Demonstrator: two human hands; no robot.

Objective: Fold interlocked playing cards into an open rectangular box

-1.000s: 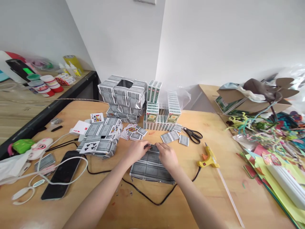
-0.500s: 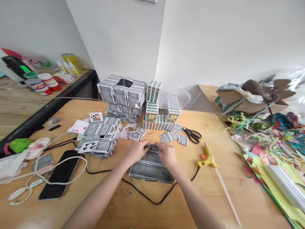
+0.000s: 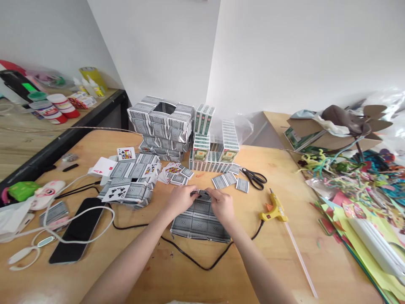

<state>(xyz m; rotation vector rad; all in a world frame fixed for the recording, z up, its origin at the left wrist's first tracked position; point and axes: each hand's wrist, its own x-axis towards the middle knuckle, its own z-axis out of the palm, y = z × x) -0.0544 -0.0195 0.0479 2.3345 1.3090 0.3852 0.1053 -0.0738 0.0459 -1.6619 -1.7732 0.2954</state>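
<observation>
A grey panel of joined playing cards [image 3: 200, 221] lies on the wooden table between my forearms. At its far edge, my left hand [image 3: 182, 200] has its fingers bent around the left part. My right hand [image 3: 222, 205] pinches the same edge a little to the right. The fingertips of both hands are near each other, and the fold under them is partly hidden. A yellow glue gun [image 3: 274, 207] with a clear stick rests to the right, its black cord passing in front of the panel. Loose cards [image 3: 225, 180] lie beyond my hands, beside black scissors [image 3: 255, 178].
Card-covered boxes [image 3: 160, 122] are stacked at the back, next to green card packs [image 3: 202, 154]. Another card structure [image 3: 133, 179], a black phone [image 3: 77, 231] and white cables are on the left. Coloured paper [image 3: 357, 228] and craft stems [image 3: 340, 173] cover the right side.
The view has shifted very slightly. Both hands stay at the far edge of the panel, with hardly any movement of the fingers.
</observation>
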